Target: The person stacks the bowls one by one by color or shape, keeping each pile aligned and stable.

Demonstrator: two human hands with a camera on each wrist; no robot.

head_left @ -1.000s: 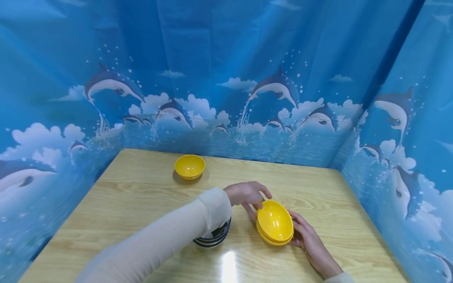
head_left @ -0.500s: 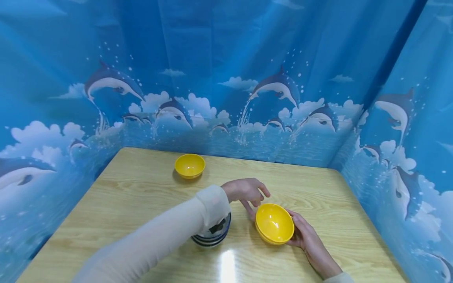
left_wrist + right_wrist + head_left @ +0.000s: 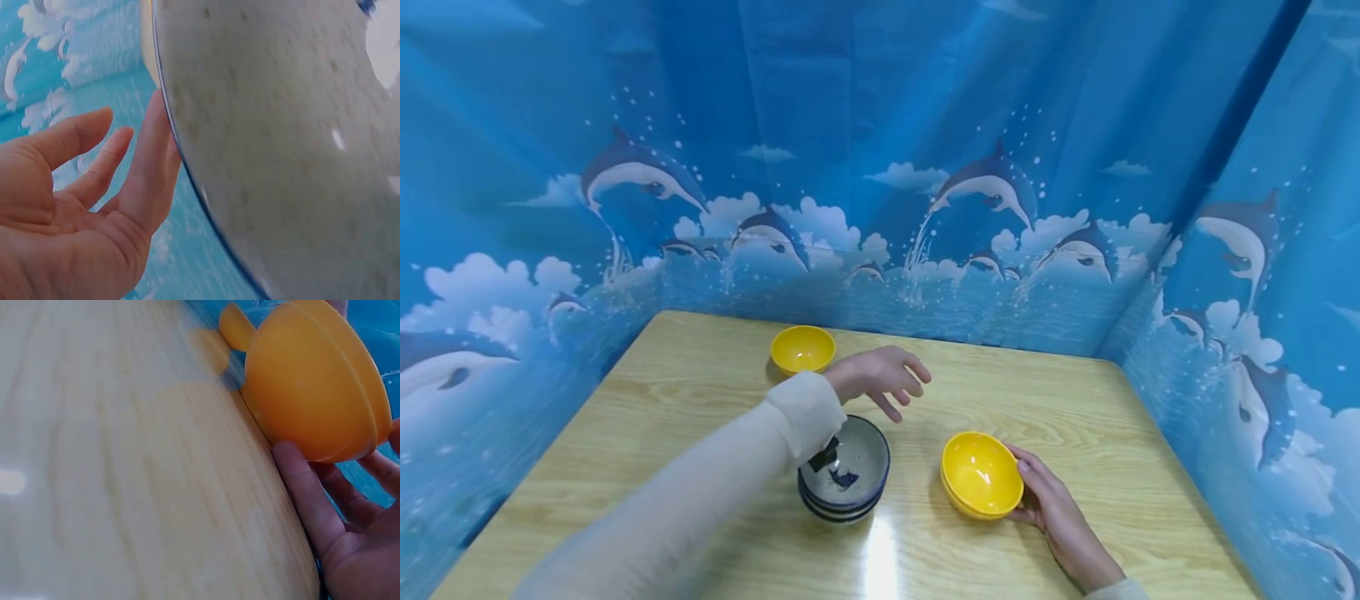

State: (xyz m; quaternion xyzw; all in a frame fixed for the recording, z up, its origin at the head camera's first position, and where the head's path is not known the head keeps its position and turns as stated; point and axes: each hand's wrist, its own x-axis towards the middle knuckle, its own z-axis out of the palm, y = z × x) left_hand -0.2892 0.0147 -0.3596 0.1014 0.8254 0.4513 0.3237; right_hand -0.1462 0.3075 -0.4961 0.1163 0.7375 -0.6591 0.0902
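Note:
Two nested yellow bowls (image 3: 981, 475) sit on the right part of the table. My right hand (image 3: 1051, 504) holds them from the right, fingers curved round the outer wall; in the right wrist view the fingertips press low on the yellow side (image 3: 306, 387). My left hand (image 3: 883, 377) is over the table with loosely spread fingers and nothing in it. Its forearm passes over the left edge of a stack of grey bowls (image 3: 863, 454) with dark blue rims. The top grey bowl (image 3: 281, 156) fills much of the left wrist view, overlapping the fingertips.
A third yellow bowl (image 3: 802, 343) stands near the back edge, its lower right overlapped by the left wrist. The wooden table (image 3: 647, 392) is bounded by a blue dolphin-print curtain (image 3: 865, 150) behind and at both sides. A bright reflection lies near the front.
The left hand has let go of the yellow bowls and moved left and back, uncovering more of the grey stack. The upper yellow bowl has settled into the lower one. The right hand stays put.

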